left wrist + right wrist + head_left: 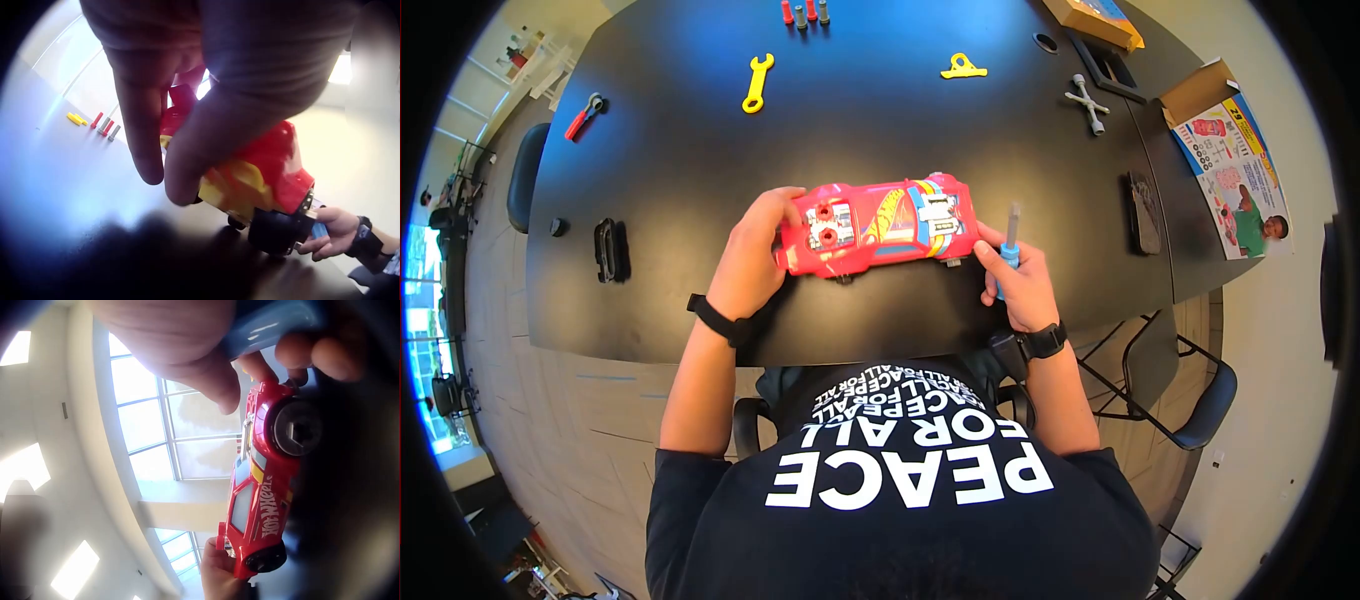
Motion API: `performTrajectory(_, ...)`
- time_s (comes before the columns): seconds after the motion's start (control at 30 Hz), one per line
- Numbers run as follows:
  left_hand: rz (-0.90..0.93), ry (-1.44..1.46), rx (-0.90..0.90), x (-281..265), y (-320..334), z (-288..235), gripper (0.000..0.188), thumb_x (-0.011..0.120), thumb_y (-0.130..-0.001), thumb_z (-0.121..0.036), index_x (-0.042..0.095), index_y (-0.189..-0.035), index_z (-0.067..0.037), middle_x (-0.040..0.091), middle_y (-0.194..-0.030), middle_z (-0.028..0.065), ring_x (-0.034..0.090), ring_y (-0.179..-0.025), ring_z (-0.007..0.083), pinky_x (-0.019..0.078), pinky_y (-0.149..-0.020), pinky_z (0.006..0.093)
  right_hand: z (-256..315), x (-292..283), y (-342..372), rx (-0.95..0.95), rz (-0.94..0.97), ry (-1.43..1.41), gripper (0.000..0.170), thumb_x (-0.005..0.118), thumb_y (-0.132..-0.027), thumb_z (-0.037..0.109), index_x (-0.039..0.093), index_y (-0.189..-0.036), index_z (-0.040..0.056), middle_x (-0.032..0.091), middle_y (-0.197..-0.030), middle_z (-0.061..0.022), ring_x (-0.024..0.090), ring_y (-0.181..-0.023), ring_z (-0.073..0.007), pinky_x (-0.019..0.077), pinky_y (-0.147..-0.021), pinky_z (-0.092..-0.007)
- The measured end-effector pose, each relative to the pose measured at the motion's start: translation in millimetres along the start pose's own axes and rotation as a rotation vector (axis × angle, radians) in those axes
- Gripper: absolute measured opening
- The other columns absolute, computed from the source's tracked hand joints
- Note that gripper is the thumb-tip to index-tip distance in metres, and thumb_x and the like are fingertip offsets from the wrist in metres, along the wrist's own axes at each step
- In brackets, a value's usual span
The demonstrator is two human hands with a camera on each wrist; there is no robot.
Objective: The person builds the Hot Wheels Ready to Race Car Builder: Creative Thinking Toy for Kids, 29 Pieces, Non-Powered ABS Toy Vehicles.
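A red toy car (pixel 890 225) with yellow and blue stripes is held over the near part of the black table, roof up. My left hand (pixel 750 245) grips its left end, thumb and fingers round the body. In the left wrist view the car's yellow underside (pixel 234 187) and a black wheel (pixel 272 231) show. My right hand (pixel 1027 290) holds a toy screwdriver by its blue handle (pixel 1009 258), the grey shaft pointing away from me. Fingers of that hand are at the car's right end. The right wrist view shows the car's side and wheels.
Farther across the table (pixel 860 130) lie a yellow wrench (pixel 758 85), a yellow plastic piece (pixel 964 68), a grey cross-shaped wrench (pixel 1086 104) and a red-handled tool (pixel 586 116). Several red and grey bolts (pixel 801 18) stand at the back. An opened box (pixel 1230 165) is at right.
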State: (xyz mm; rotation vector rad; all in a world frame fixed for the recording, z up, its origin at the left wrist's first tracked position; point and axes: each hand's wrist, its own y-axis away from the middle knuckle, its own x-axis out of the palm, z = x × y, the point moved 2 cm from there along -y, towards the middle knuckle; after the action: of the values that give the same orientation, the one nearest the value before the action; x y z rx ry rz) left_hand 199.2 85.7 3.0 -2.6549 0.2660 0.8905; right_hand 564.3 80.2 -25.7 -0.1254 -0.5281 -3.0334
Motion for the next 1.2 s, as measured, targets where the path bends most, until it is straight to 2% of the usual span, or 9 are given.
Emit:
performTrajectory(0.07, -0.114, -0.058, -0.127, 2, -3, 9, 0.048, 0.069, -0.080, 0.020, 0.061, -0.123, -0.001, 0.069, -0.140, 0.0221, 0.067, -0.127, 0.0467, 0.0571, -0.102, 0.0461, 5, 6, -3, -0.005, 0.006, 0.012, 0.042, 0.079, -0.104, 0.020, 0.072, -0.141, -0.0011, 0.064, -0.084, 0.0035, 0.054, -0.057, -0.0056, 0.0483, -0.050, -0.0258)
performTrajectory(0.1, -0.095, -0.124, -0.083, -1, -4, 12, 0.063, 0.064, -0.081, 0.022, 0.059, -0.139, -0.001, 0.065, -0.147, 0.0206, 0.068, -0.127, 0.0439, 0.0589, -0.102, 0.0459, 8, 8, -6, -0.011, 0.009, 0.026, 0.039, 0.077, -0.105, 0.018, 0.073, -0.138, -0.0015, 0.063, -0.084, 0.0040, 0.054, -0.059, -0.0055, 0.0488, -0.053, -0.0248)
performTrajectory(0.23, -0.097, -0.014, -0.198, -7, 7, -1, 0.068, 0.065, -0.086, 0.024, 0.057, -0.148, -0.002, 0.054, -0.161, 0.0200, 0.068, -0.132, 0.0340, 0.0637, -0.105, 0.0419, -5, -13, -26, -0.128, 0.014, 0.084, 0.035, 0.074, -0.105, 0.016, 0.073, -0.134, -0.0036, 0.063, -0.090, 0.0005, 0.060, -0.070, -0.0092, 0.0517, -0.064, -0.0280)
performTrajectory(0.3, -0.098, 0.106, -0.255, -12, 15, -20, 0.075, 0.069, -0.089, 0.021, 0.052, -0.158, -0.003, 0.049, -0.166, 0.0191, 0.067, -0.134, 0.0320, 0.0628, -0.108, 0.0425, -4, -28, -33, -0.417, -0.201, 0.453, 0.034, 0.075, -0.101, 0.015, 0.074, -0.129, -0.0042, 0.064, -0.095, -0.0061, 0.063, -0.084, -0.0166, 0.0522, -0.076, -0.0334)
performTrajectory(0.43, -0.083, 0.261, -0.244, -12, 22, -17, 0.072, 0.072, -0.091, 0.017, 0.052, -0.158, 0.000, 0.049, -0.167, 0.0179, 0.068, -0.133, 0.0298, 0.0635, -0.107, 0.0416, 10, -36, -32, -0.441, -0.339, 0.760, 0.029, 0.078, -0.097, 0.017, 0.079, -0.120, -0.0014, 0.064, -0.097, -0.0120, 0.062, -0.085, -0.0247, 0.0516, -0.078, -0.0378)
performTrajectory(0.6, -0.127, 0.211, -0.198, -5, 14, 0, 0.063, 0.075, -0.094, 0.010, 0.057, -0.154, 0.001, 0.051, -0.165, 0.0183, 0.072, -0.126, 0.0284, 0.0670, -0.097, 0.0378, 15, -26, -37, -0.456, -0.349, 0.864, 0.030, 0.083, -0.093, 0.018, 0.081, -0.115, -0.0024, 0.063, -0.086, -0.0121, 0.062, -0.081, -0.0255, 0.0513, -0.075, -0.0394)
performTrajectory(0.87, -0.180, 0.151, -0.239, -11, 19, -3, 0.069, 0.077, -0.096, 0.004, 0.052, -0.161, -0.003, 0.043, -0.173, 0.0158, 0.068, -0.131, 0.0284, 0.0647, -0.102, 0.0400, 2, -37, -42, -0.530, -0.383, 0.945, 0.042, 0.088, -0.093, 0.024, 0.079, -0.117, -0.0085, 0.065, -0.082, -0.0103, 0.063, -0.075, -0.0224, 0.0510, -0.071, -0.0369)
performTrajectory(1.0, -0.378, -0.052, -0.283, -52, 61, -2, 0.079, 0.088, -0.093, -0.016, 0.051, -0.163, -0.009, 0.047, -0.172, 0.0120, 0.067, -0.133, 0.0300, 0.0616, -0.101, 0.0398, -12, -94, -23, -0.328, -0.288, 0.316, 0.042, 0.077, -0.107, 0.030, 0.077, -0.127, -0.0068, 0.070, -0.096, -0.0024, 0.061, -0.073, -0.0085, 0.0468, -0.063, -0.0252)
performTrajectory(1.2, -0.631, -0.045, -0.455, -98, 142, 38, 0.064, 0.083, -0.097, -0.013, 0.058, -0.155, -0.003, 0.061, -0.156, 0.0127, 0.068, -0.126, 0.0256, 0.0590, -0.101, 0.0371, -35, -175, 13, -0.196, -0.156, -0.054, 0.031, 0.067, -0.113, 0.021, 0.073, -0.127, -0.0067, 0.070, -0.093, -0.0061, 0.064, -0.067, -0.0097, 0.0462, -0.049, -0.0219)
